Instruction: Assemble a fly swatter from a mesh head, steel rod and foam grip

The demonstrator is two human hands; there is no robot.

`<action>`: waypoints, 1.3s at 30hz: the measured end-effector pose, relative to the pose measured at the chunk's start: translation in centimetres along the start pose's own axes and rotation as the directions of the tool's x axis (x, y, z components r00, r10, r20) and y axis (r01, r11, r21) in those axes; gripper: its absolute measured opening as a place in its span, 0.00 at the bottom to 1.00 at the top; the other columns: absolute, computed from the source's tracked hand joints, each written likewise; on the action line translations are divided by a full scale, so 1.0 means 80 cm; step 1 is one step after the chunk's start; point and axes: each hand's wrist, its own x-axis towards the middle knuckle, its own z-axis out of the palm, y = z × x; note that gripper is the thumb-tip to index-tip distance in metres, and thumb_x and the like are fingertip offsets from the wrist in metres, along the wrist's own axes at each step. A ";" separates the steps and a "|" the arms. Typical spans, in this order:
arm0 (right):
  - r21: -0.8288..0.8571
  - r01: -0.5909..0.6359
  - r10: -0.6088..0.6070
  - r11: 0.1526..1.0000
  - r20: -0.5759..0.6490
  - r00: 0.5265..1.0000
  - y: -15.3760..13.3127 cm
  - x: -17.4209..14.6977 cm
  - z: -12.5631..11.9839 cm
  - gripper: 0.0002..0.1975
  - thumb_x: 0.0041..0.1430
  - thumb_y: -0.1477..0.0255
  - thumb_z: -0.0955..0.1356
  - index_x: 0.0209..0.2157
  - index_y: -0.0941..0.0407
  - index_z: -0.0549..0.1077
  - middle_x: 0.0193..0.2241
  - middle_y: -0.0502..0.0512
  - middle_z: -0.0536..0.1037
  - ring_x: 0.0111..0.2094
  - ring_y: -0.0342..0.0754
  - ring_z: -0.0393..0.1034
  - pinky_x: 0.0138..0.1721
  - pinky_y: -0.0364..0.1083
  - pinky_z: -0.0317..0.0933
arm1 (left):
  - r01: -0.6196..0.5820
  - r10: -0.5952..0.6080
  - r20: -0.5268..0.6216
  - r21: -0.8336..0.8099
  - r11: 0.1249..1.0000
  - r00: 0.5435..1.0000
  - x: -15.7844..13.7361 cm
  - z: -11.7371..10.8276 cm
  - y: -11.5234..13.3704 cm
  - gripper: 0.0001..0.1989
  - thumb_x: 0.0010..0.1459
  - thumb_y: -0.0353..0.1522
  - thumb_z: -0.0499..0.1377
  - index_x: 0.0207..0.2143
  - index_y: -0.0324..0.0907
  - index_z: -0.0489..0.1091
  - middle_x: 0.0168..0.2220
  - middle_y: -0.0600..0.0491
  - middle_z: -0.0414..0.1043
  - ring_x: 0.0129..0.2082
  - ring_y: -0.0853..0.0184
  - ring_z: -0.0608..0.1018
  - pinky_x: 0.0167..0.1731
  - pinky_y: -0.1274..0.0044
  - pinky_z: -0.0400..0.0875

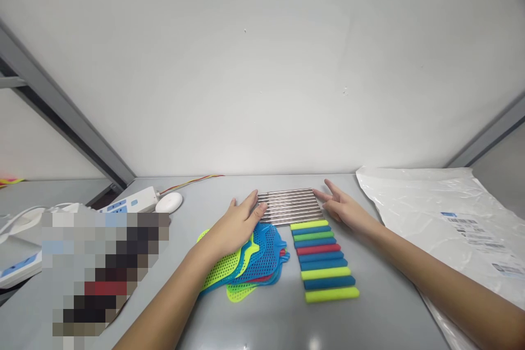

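Note:
A row of several thin metal rods point(292, 206) lies side by side on the grey table. My left hand point(241, 224) rests at the rods' left ends, fingers stretched out. At their right ends is my right hand point(338, 205), its index finger by the rod tips and its fingers apart. Below my left hand lies a loose pile of perforated fly swatter heads point(262, 254) in blue, yellow-green and red, partly hidden by the hand and forearm. Several coloured handle sleeves point(322, 257) in yellow, blue, green and red form a column below the rods.
A white plastic mailing bag point(435, 219) with a printed label covers the right side. On the left are a white power strip point(131, 202), a round white object point(169, 202) and a pixelated area. Thin wires point(188, 182) run along the back near the wall.

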 end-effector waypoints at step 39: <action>-0.906 0.022 -0.311 0.424 -0.123 0.942 0.077 -0.225 0.052 0.41 0.64 0.48 0.54 0.67 0.64 0.45 0.66 0.66 0.49 0.67 0.60 0.38 0.63 0.62 0.41 | -0.467 0.541 -0.278 0.290 0.835 0.794 -0.207 0.061 0.062 0.17 0.65 0.33 0.48 0.54 0.43 0.67 0.61 0.47 0.63 0.63 0.58 0.61 0.61 0.62 0.55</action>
